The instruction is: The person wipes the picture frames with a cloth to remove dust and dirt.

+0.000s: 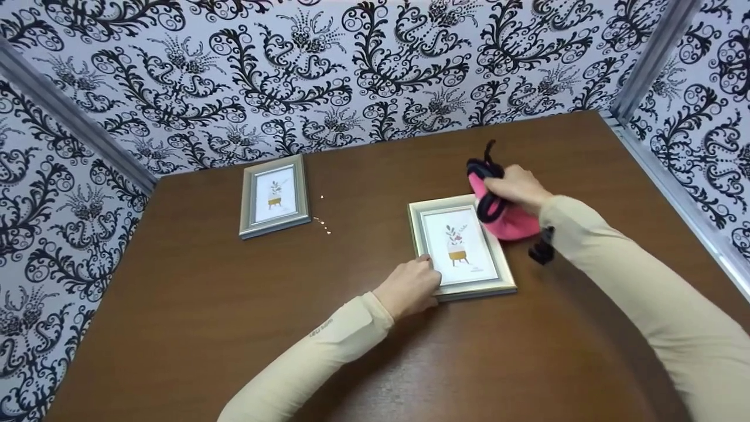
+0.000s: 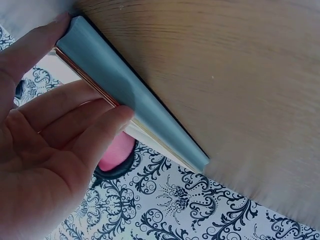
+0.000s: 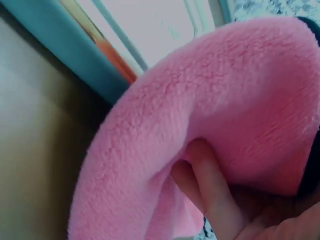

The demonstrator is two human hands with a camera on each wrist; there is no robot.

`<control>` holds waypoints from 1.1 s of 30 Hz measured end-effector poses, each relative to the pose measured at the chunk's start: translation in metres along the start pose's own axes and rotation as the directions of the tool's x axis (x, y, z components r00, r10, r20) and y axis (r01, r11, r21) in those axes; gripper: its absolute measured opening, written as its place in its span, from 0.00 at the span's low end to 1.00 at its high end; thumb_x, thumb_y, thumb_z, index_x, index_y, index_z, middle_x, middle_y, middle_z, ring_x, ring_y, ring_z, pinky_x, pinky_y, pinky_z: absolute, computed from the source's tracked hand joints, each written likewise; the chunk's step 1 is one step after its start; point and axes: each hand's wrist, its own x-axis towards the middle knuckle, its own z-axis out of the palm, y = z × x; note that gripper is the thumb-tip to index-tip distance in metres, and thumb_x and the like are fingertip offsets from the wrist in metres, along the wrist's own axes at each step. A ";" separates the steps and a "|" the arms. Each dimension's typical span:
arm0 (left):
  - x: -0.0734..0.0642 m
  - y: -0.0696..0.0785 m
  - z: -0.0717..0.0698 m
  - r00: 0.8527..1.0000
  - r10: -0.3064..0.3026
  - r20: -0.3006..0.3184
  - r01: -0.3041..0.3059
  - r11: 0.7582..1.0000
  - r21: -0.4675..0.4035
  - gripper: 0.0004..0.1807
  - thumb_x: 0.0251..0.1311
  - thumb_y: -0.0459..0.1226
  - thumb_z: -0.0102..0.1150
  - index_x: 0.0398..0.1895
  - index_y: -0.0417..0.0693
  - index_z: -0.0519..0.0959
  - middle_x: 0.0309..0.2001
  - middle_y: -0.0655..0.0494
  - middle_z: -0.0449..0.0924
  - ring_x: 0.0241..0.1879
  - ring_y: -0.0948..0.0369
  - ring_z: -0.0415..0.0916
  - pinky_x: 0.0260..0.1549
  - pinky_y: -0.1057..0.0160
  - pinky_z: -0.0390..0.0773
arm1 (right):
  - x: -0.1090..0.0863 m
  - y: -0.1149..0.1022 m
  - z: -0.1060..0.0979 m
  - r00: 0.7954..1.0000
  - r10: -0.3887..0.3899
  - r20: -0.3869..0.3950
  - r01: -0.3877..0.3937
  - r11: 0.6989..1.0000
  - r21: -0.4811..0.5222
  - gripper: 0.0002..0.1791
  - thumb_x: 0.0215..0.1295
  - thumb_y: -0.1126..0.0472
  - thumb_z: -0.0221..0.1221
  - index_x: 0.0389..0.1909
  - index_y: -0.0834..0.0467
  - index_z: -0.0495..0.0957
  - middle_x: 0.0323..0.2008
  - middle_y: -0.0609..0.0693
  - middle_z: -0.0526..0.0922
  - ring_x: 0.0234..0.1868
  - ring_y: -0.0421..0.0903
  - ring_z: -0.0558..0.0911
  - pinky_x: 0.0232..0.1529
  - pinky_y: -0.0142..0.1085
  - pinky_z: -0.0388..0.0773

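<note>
Pinching the bunched pink cloth (image 1: 511, 225) in my right grip (image 1: 518, 189), I have it against the right border of the near picture frame (image 1: 462, 246), which lies face up right of centre in the head view. My left grip (image 1: 410, 287) clasps that frame's lower left corner, thumb and fingers on its edge. Black edging loops along the cloth. A second picture frame (image 1: 275, 196) lies well apart, upper left, with pale flecks (image 1: 322, 223) just beside it on the brown desk (image 1: 222, 305). Black-and-white patterned wall panels (image 1: 293, 76) fill the top.
</note>
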 end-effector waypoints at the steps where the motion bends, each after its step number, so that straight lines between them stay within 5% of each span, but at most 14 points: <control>1: 0.000 0.000 0.000 1.000 0.002 -0.001 -0.002 1.000 0.004 0.13 0.49 0.44 0.73 0.31 0.47 0.84 0.30 0.55 0.82 0.36 0.58 0.78 0.32 0.63 0.82 | 0.005 -0.002 0.001 1.000 -0.013 -0.016 0.012 0.998 -0.067 0.24 0.64 0.51 0.52 0.43 0.71 0.73 0.34 0.62 0.81 0.32 0.54 0.82 0.38 0.43 0.79; 5: 0.000 0.000 -0.001 1.000 0.020 -0.022 -0.020 1.000 0.016 0.13 0.46 0.45 0.75 0.29 0.47 0.84 0.29 0.56 0.82 0.36 0.59 0.79 0.33 0.64 0.81 | 0.019 -0.006 0.004 0.992 -0.104 -0.065 0.076 0.936 -0.343 0.26 0.61 0.46 0.51 0.36 0.69 0.75 0.37 0.67 0.80 0.38 0.62 0.80 0.40 0.50 0.75; 11: 0.001 0.000 -0.002 0.999 0.020 -0.040 -0.020 1.000 -0.003 0.13 0.47 0.44 0.74 0.29 0.46 0.84 0.27 0.55 0.82 0.33 0.58 0.79 0.31 0.62 0.81 | 0.007 0.002 0.005 0.978 -0.210 0.010 0.196 0.893 -0.404 0.27 0.62 0.48 0.56 0.43 0.72 0.73 0.34 0.67 0.81 0.34 0.63 0.82 0.39 0.53 0.77; 19: 0.002 -0.002 -0.001 0.999 0.008 -0.042 -0.009 1.000 -0.017 0.12 0.47 0.43 0.73 0.28 0.46 0.83 0.26 0.54 0.80 0.31 0.56 0.79 0.27 0.60 0.81 | -0.055 0.034 0.010 0.948 -0.277 0.155 0.312 0.902 -0.299 0.14 0.62 0.59 0.58 0.34 0.69 0.74 0.21 0.55 0.82 0.17 0.48 0.83 0.18 0.40 0.80; 26: 0.002 -0.003 -0.001 0.999 -0.001 -0.050 0.000 1.000 -0.020 0.11 0.46 0.42 0.73 0.29 0.46 0.83 0.27 0.54 0.81 0.32 0.56 0.79 0.27 0.59 0.81 | -0.114 0.038 0.018 0.942 -0.262 0.209 0.315 0.905 -0.286 0.09 0.60 0.63 0.58 0.29 0.66 0.73 0.18 0.52 0.79 0.14 0.44 0.81 0.14 0.36 0.78; 33: 0.002 0.000 0.000 1.000 0.005 -0.026 -0.005 1.000 -0.002 0.13 0.47 0.45 0.74 0.29 0.46 0.84 0.27 0.55 0.81 0.31 0.58 0.79 0.27 0.62 0.81 | -0.120 0.036 0.013 0.964 -0.164 0.211 0.215 0.944 -0.251 0.09 0.62 0.62 0.56 0.28 0.65 0.73 0.17 0.51 0.80 0.16 0.44 0.81 0.18 0.33 0.76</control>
